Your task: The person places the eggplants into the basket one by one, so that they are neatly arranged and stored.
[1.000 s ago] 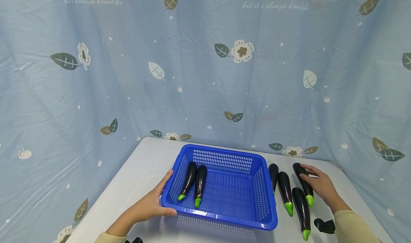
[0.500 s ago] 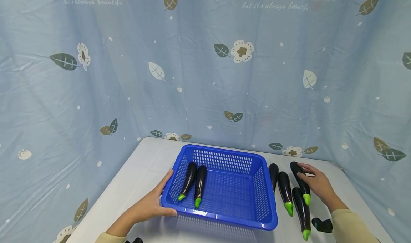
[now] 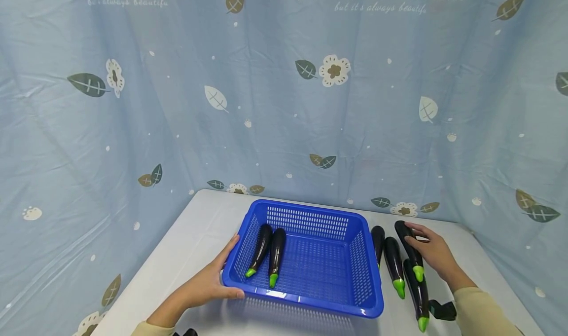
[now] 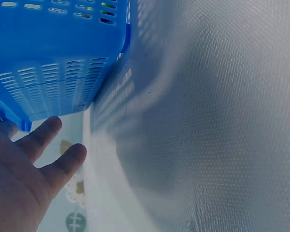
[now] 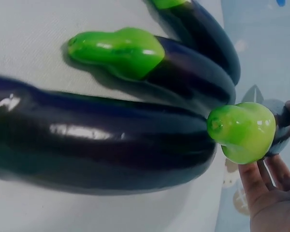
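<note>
Eggplant (image 3: 409, 248) lifted in right hand (image 3: 432, 253); left hand (image 3: 208, 282) holds basket (image 3: 306, 262).

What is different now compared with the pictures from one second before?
The right hand, gripping the rightmost eggplant, has carried it leftward and up, so its green tip now overlaps the neighbouring eggplant. The left hand stays on the blue basket; everything else is unmoved.
</note>
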Demonstrator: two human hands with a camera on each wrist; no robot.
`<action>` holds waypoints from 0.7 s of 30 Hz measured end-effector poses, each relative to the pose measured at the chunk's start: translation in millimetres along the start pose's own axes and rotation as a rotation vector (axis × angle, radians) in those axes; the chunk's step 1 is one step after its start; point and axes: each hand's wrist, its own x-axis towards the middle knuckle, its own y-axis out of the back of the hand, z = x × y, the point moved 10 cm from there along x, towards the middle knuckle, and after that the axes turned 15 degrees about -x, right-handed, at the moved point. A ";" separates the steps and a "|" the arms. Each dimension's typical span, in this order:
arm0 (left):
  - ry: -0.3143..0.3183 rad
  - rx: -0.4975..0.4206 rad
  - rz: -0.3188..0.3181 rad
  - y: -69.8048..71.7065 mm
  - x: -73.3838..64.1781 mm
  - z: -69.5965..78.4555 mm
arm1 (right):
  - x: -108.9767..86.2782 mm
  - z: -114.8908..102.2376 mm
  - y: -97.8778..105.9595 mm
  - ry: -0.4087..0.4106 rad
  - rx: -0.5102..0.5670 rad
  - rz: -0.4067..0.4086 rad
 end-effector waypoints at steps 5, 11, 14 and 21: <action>-0.001 0.000 -0.003 0.6 -0.5 0.3 | -0.6 -9.6 2.6 0.011 -0.006 0.011; 0.004 0.000 -0.004 1.4 -0.8 1.0 | 0.1 -18.0 1.1 0.024 -0.004 0.007; 0.009 -0.001 -0.003 1.9 -0.5 0.3 | 0.0 -22.4 1.8 0.037 -0.009 0.009; 0.003 -0.002 -0.008 1.8 -1.0 1.3 | -2.7 -32.9 4.7 0.053 0.010 0.012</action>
